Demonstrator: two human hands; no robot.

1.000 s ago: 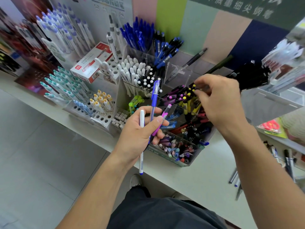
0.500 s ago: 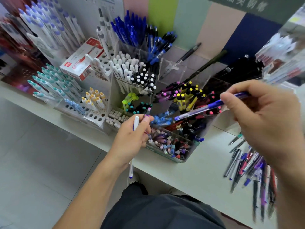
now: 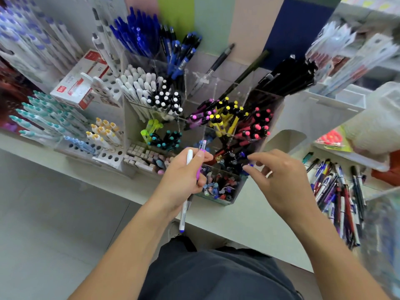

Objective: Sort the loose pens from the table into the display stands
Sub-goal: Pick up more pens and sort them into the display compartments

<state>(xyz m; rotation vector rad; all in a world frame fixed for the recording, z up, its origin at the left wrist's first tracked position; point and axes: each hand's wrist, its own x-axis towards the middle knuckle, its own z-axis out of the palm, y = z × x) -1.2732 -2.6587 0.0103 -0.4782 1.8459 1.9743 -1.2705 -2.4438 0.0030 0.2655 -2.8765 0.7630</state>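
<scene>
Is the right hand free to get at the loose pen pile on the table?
Probably yes: the right hand looks empty, and the loose pens lie uncovered on the table just right of it, nothing between.

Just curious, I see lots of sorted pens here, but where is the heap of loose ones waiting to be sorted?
The loose pens lie in a heap on the table at the right of the head view, just beyond the right hand.

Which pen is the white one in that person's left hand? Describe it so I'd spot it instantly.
Start at the clear display stand on the table. Just before it, the left hand grips two pens. The white pen is the longer one, blue-tipped at the bottom, beside a purple pen.
</scene>
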